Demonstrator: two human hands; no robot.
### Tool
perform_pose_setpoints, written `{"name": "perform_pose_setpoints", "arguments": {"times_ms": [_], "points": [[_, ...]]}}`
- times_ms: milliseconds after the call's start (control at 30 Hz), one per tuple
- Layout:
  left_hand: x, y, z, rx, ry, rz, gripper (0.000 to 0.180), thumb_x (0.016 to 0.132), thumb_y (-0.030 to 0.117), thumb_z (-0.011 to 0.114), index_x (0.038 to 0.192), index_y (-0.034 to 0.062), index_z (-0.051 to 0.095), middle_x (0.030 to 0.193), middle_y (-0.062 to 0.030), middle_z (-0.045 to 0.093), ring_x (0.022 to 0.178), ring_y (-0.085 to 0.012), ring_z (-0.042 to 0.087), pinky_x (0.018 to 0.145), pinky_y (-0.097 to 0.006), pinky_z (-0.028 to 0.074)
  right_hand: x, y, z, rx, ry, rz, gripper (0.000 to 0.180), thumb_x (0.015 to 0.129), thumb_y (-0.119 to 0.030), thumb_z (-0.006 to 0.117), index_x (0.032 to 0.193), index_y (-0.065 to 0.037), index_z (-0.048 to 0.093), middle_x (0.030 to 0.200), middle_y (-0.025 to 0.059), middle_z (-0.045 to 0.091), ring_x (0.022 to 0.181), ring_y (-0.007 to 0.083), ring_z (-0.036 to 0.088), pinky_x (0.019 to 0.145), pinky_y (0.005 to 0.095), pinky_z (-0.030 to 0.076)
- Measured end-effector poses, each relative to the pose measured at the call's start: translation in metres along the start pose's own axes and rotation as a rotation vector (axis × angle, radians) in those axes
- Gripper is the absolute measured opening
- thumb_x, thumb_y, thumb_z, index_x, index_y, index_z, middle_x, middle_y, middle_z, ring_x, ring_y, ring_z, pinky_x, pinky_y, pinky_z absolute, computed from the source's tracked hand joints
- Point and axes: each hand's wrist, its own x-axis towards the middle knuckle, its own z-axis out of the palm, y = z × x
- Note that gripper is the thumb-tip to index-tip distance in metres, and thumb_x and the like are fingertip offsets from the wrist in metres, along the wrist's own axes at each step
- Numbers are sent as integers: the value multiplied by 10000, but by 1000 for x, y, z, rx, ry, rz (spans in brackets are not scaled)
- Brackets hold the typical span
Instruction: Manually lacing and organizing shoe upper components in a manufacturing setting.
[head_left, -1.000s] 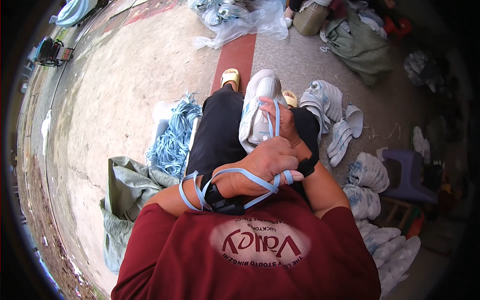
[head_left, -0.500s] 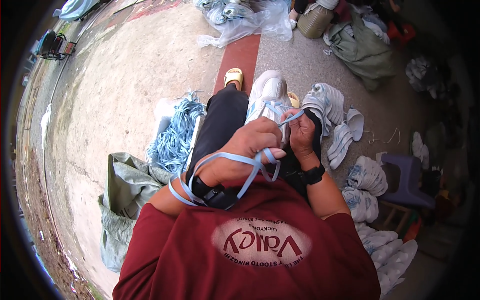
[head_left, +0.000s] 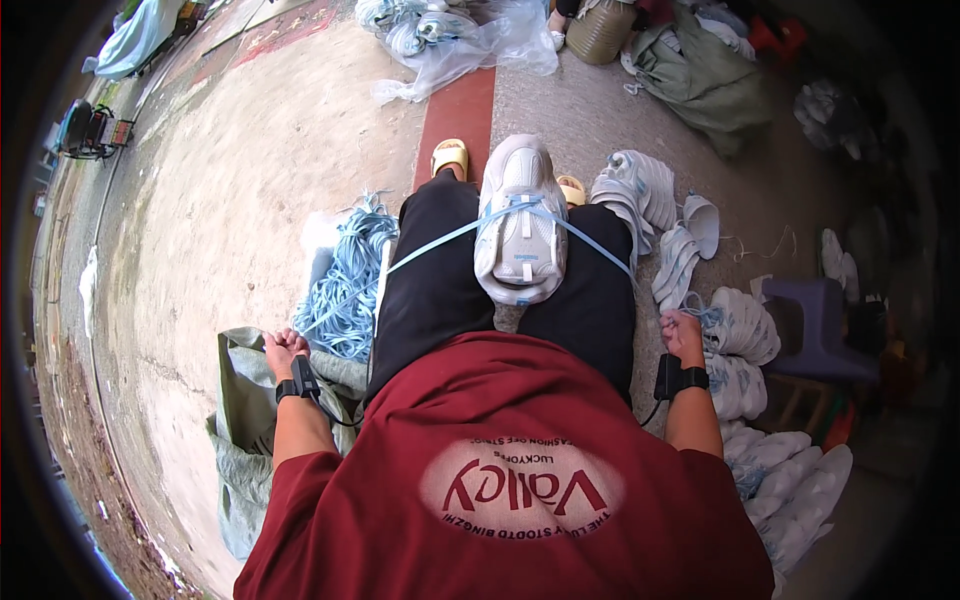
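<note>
A white sneaker [head_left: 522, 170] rests between my thighs, toe pointing away from me. Light blue shoelace [head_left: 437, 243] is threaded near the top of its lacing, and its two ends run out to opposite sides, pulled straight. Out to the left, above a grey-green sack, my left hand [head_left: 285, 348] is closed on one lace end. My right hand [head_left: 682, 332] grips the other end, well to the right beside the stacked white shoe pieces. Fingers on both hands are curled in, so the very tips of the lace are hidden.
To the left lies a heap of blue laces [head_left: 350, 275] by an open grey-green sack [head_left: 240, 440]. White shoe uppers [head_left: 740, 330] are bundled on the right, near a purple plastic stool [head_left: 815, 340]. Clear plastic sheeting [head_left: 510, 45] and another sack [head_left: 700, 90] lie ahead.
Both hands have spread from the shoe out to either side, drawing the lace straight. The loop around my left wrist is gone, and the sneaker now shows fully.
</note>
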Motion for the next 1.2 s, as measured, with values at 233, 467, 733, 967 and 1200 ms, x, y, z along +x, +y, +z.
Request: {"name": "perform_pose_setpoints", "arguments": {"times_ms": [233,467,733,967,1200], "points": [[-28,-23,138,2255,-489,629,240,761,175,657,697,-48,599,643,-123,620,584,-212,593,540,-351,469,-49,-53,87,-1554,-37,-797,211,719,-143,642,837,28,608,746,239,585,745,392,591,689,435,467],[-128,-141,325,1468,-1241,637,260,814,136,646,984,-53,589,865,-94,626,805,-143,588,734,-263,464,-95,-52,243,-1154,-453,-1313,299,701,-60,620,987,-3,556,930,209,567,920,369,553,813,393,447],[-153,-164,376,1879,-1219,1174,181,723,189,643,748,10,631,758,-170,634,678,-335,615,621,-388,490,-91,-44,259,-1318,-338,-1382,184,726,-43,527,905,-45,571,765,196,596,770,376,591,687,448,469],[-151,-169,359,1777,-1339,947,113,725,113,633,782,22,601,790,-153,589,751,-341,590,658,-392,479,-79,-45,256,-1272,-388,-1542,81,762,-33,491,834,-48,527,670,188,578,685,372,592,589,444,469],[-155,-178,372,1672,-1306,1525,84,758,63,517,807,27,575,819,-114,570,759,-299,599,680,-400,488,-77,-48,253,-1372,-350,-1656,74,768,-50,479,819,-72,528,620,174,569,631,353,599,553,434,474]]}}
